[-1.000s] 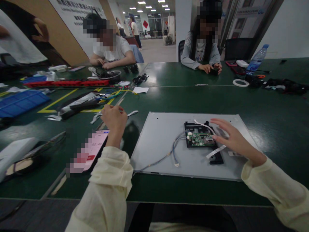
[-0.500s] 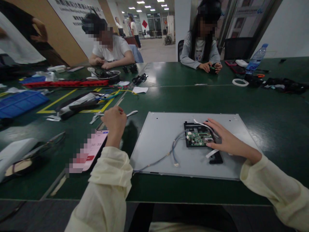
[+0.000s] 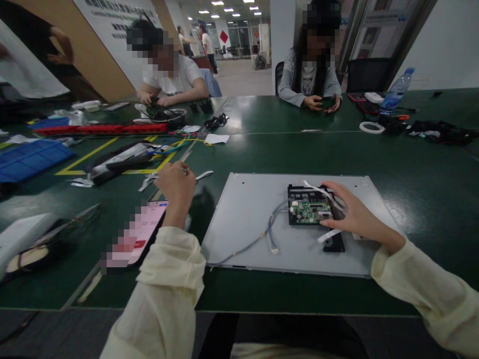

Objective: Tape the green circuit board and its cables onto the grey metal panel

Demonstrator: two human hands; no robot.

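One grey panel [image 3: 239, 214] lies near the tabletop's [image 3: 299, 296] front edge; toward the panel's right edge sits a black bracket [image 3: 299, 196] bearing a green circuit board [image 3: 309, 212]. Our right hand [image 3: 354, 213], stretched wide, pinches the bracket's right end. Past the panel's left edge our left hand [image 3: 177, 184] is curled; we cannot tell whether it pinches anything. A bottle [image 3: 397, 92] stands near the far edge.

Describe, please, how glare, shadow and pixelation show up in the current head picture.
In the head view, pale glare lies on the green table toward its far edge and at right; a dark shadow falls beside the left hand; square pixel blocks cover part of the phone.
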